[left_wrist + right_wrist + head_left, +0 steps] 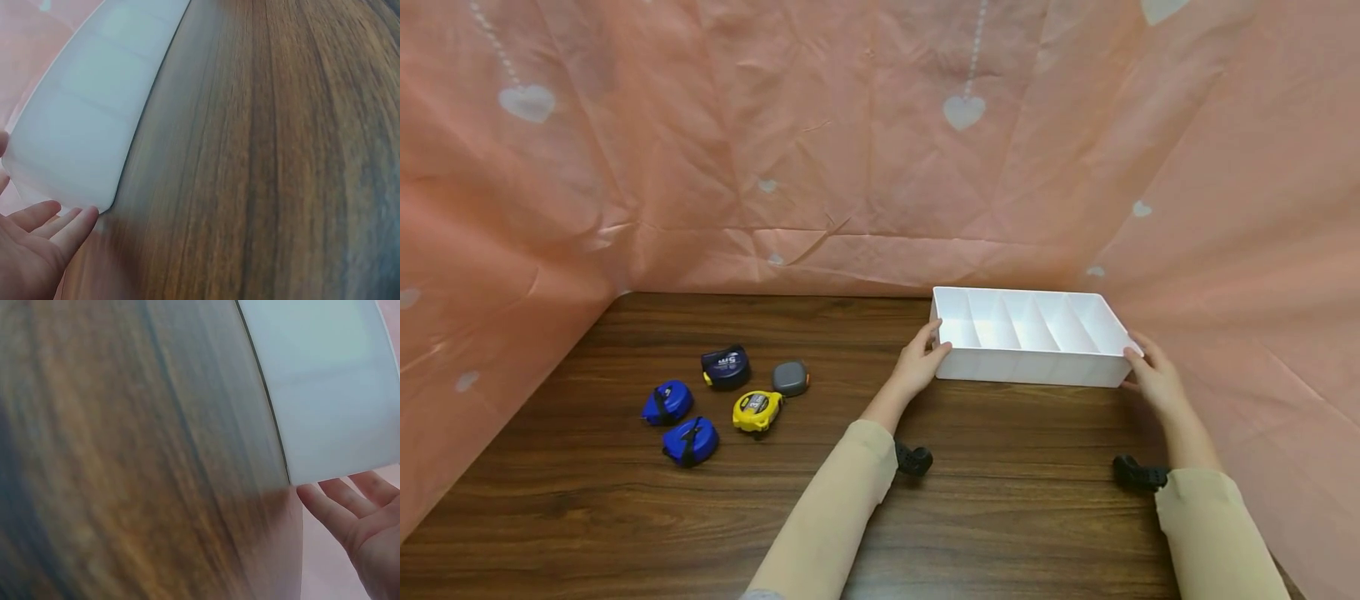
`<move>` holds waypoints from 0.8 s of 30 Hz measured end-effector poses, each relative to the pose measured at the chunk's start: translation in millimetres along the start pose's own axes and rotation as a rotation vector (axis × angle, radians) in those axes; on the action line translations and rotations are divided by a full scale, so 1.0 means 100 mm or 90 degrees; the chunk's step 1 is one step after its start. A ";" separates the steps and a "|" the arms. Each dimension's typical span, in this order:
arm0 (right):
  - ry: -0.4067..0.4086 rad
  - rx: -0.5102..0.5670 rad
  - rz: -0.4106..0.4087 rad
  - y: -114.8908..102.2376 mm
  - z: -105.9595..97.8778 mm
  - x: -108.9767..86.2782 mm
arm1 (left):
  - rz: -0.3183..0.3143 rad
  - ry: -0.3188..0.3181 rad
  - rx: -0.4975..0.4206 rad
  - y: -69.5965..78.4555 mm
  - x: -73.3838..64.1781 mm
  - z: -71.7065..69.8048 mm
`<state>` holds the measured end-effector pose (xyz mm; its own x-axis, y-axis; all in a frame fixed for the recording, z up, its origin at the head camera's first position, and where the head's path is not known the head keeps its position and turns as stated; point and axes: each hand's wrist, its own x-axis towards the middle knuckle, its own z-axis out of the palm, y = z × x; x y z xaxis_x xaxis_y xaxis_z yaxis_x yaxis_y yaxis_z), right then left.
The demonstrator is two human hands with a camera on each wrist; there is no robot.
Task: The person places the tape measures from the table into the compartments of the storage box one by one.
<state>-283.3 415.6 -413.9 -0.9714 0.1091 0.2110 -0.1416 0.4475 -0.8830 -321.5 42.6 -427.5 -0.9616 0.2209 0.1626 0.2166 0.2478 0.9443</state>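
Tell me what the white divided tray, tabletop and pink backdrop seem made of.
White divided tray: likely plastic, smooth, semi-gloss; thin walls look faintly translucent. Tabletop: wood or printed laminate, satin; dark streaked grain, soft sheen. Pink backdrop: thin cloth or plastic sheeting, slightly shiny; creases, loose folds.

Between left hand (917,364) and right hand (1159,385): smooth plastic box (1030,367); beneath them, faintly glossy wood-grained tabletop (1007,437); beyond them, creased cloth-like drape (865,167).

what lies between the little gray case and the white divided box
In the head view, a bare stretch of wooden table, then the left hand, holding the white divided box.
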 end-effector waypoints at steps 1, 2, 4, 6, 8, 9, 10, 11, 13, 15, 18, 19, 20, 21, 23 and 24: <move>0.001 0.002 0.003 0.00 0.00 0.00 | -0.001 0.001 -0.002 0.00 0.00 0.00; 0.002 0.008 0.007 -0.01 0.00 -0.01 | -0.002 0.002 -0.007 0.00 0.01 0.00; 0.000 0.018 0.012 -0.01 0.00 -0.01 | -0.006 0.003 -0.017 0.01 0.01 0.00; -0.004 0.032 0.016 -0.02 -0.01 -0.01 | -0.012 0.004 -0.027 0.01 0.02 -0.01; -0.013 0.051 0.018 -0.02 -0.02 -0.01 | -0.018 0.005 -0.037 0.02 0.02 -0.01; -0.018 0.070 0.020 -0.02 -0.03 -0.01 | -0.022 0.006 -0.043 0.02 0.02 -0.01; -0.023 0.092 0.023 -0.02 -0.04 -0.01 | -0.026 0.006 -0.049 0.02 0.02 -0.01; -0.026 0.101 0.024 -0.02 -0.05 -0.01 | -0.029 0.007 -0.053 0.03 0.01 -0.01; -0.032 0.138 0.029 -0.01 -0.06 -0.01 | -0.034 0.008 -0.062 0.04 0.01 0.00; -0.037 0.176 0.034 0.00 -0.07 -0.01 | -0.039 0.010 -0.070 0.04 0.00 0.00; -0.046 0.217 0.037 0.01 -0.09 -0.02 | -0.041 0.016 -0.077 0.04 0.00 0.00; -0.049 0.224 0.035 0.01 -0.09 -0.02 | -0.042 0.018 -0.078 0.03 0.01 -0.01; -0.051 0.232 0.034 0.01 -0.09 -0.02 | -0.042 0.018 -0.081 0.03 0.01 -0.01; -0.054 0.240 0.032 0.01 -0.09 -0.02 | -0.043 0.018 -0.081 0.03 0.01 -0.01; -0.058 0.247 0.028 0.00 -0.09 -0.02 | -0.045 0.016 -0.077 0.03 0.00 -0.03; -0.059 0.242 0.024 0.01 -0.10 -0.02 | -0.047 0.016 -0.077 0.03 -0.01 -0.03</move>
<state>-279.4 424.2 -410.7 -0.9879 0.0301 0.1519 -0.1490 0.0823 -0.9854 -320.9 40.3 -424.0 -0.9784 0.1825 0.0976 0.1253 0.1470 0.9812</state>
